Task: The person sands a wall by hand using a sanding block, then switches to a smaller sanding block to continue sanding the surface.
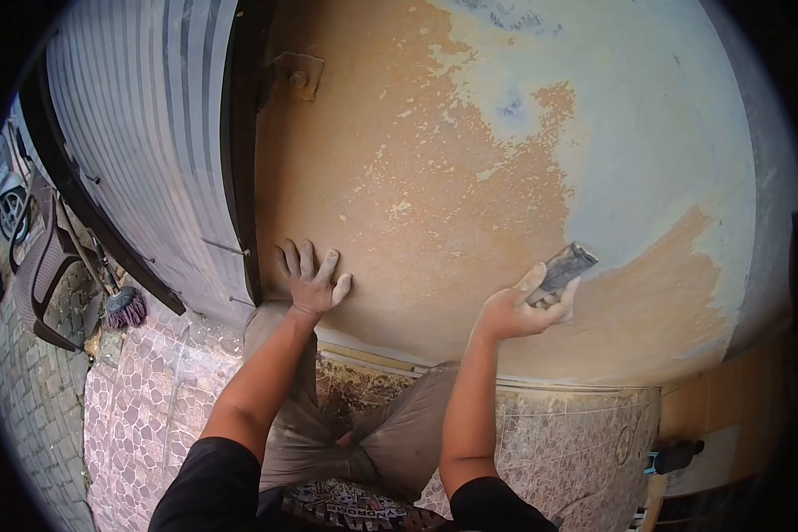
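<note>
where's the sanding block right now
In the head view, the sanding block is in the right hand, pressed to the wall right of centre, at the edge of the grey patch.

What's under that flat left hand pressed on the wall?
The left hand lies spread on the wall, whose tan coat shows all around it. The patch directly beneath the palm is covered, so its condition can't be seen.

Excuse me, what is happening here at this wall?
A person crouches in front of a wall with patchy orange and pale blue-grey paint. The right hand holds a small grey scraper-like tool against the wall. The left hand rests flat on the wall, beside a dark door frame. A broom leans further left.
</note>
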A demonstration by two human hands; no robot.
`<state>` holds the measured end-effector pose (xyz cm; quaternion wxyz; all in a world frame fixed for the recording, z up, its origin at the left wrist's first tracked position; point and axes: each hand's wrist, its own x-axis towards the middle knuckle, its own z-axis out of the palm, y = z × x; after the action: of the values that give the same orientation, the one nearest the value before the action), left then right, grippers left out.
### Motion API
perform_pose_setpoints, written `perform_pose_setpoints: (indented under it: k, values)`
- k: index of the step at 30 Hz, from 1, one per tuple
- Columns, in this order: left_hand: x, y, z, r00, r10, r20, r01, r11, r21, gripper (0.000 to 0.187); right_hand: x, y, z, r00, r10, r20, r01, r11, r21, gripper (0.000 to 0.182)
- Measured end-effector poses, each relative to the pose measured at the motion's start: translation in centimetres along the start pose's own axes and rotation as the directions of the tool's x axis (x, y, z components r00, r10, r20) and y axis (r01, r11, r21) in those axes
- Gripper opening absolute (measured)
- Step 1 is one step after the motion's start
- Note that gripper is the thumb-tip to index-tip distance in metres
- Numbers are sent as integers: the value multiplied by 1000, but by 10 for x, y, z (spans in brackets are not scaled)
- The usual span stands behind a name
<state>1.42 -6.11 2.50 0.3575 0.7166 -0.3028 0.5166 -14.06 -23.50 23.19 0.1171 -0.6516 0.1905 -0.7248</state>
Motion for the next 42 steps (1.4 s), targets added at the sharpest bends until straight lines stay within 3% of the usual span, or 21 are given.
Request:
perform_pose_setpoints:
  k: [2, 4, 5, 7, 10, 13, 14, 15, 16, 19, 22, 23, 25, 26, 28, 31, 35, 37, 39, 40, 42]
  values:
    - [0, 2, -3, 1000, 8, 5, -8, 1000, -1, 59, -48, 26, 1, 940, -321, 120, 320, 947, 22, 57]
    - [6, -1, 1, 1000, 6, -12, -6, 1000, 10, 58, -87, 43, -29, 592, -595, 544, 661, 745, 95, 53]
    - [4, 0, 0, 1000, 0, 6, 0, 1000, 7, 59, -88, 44, -37, 586, -599, 546, 666, 740, 97, 53]
    - [6, -1, 1, 1000, -9, 15, 9, 1000, 12, 60, -79, 34, -38, 659, -481, 578, 565, 824, 43, 47]
    - [-2, 2, -6, 999, -6, 49, 6, 1000, 2, 61, -18, 21, -20, 996, -66, 62, 70, 996, -53, 55]
    - [1, 1, -2, 1000, 11, 17, -11, 1000, 8, 60, -4, 11, -11, 946, 324, -33, -323, 946, 36, 55]
    - [1, 1, -2, 1000, 8, 19, -8, 1000, 17, 61, -22, 11, 4, 994, -75, -76, 80, 995, 63, 56]
    - [2, 1, -2, 1000, 1, 19, -2, 1000, 29, 61, -46, 28, -4, 925, -348, 154, 348, 937, 28, 54]
    - [4, 0, -1, 1000, 3, 6, -3, 999, 34, 61, -66, 42, -16, 732, -568, 378, 592, 804, 62, 53]
    - [2, -1, -4, 999, -1, 34, 0, 999, 36, 60, -62, 36, -25, 597, -603, 529, 671, 737, 84, 50]
    - [-1, 0, -3, 998, -13, 58, 11, 1000, 23, 59, -8, 12, -11, 964, -245, 103, 250, 967, -36, 52]
    - [-3, -1, -4, 998, -7, 65, 6, 1000, 22, 59, -4, 6, -9, 966, -237, 102, 242, 969, -40, 52]
    - [-3, -1, -2, 999, -4, 43, 4, 1000, 16, 59, 1, -1, -4, 959, 276, -70, -271, 960, 77, 55]
    - [-3, -1, -1, 999, 4, 39, -4, 1000, 10, 59, -23, 9, 8, 993, -64, -95, 71, 995, 72, 53]
    - [-2, -1, 0, 1000, 9, 24, -10, 1000, 27, 59, -73, 38, -10, 802, -512, 306, 519, 852, 64, 52]
    - [-1, -1, -2, 999, 15, 45, -16, 999, 38, 60, -78, 25, -31, 667, -475, 573, 545, 836, 59, 51]
    - [-3, 0, -3, 997, -11, 74, 9, 999, 31, 62, -12, 5, -14, 948, -232, 219, 251, 966, -59, 52]
    - [-2, -1, -3, 999, 4, 44, -5, 1000, 28, 62, 2, -4, -10, 951, 306, -55, -300, 949, 95, 55]
    - [-3, -1, -3, 999, 4, 48, -6, 1000, 31, 62, -50, 27, 1, 981, -172, 86, 170, 985, 25, 57]
    - [-3, -1, -3, 999, 4, 48, -6, 999, 32, 61, -71, 39, -4, 837, -496, 232, 506, 862, 21, 57]
    - [0, 0, -2, 999, 1, 45, -2, 1000, 25, 61, -80, 35, -21, 719, -565, 405, 598, 799, 51, 56]
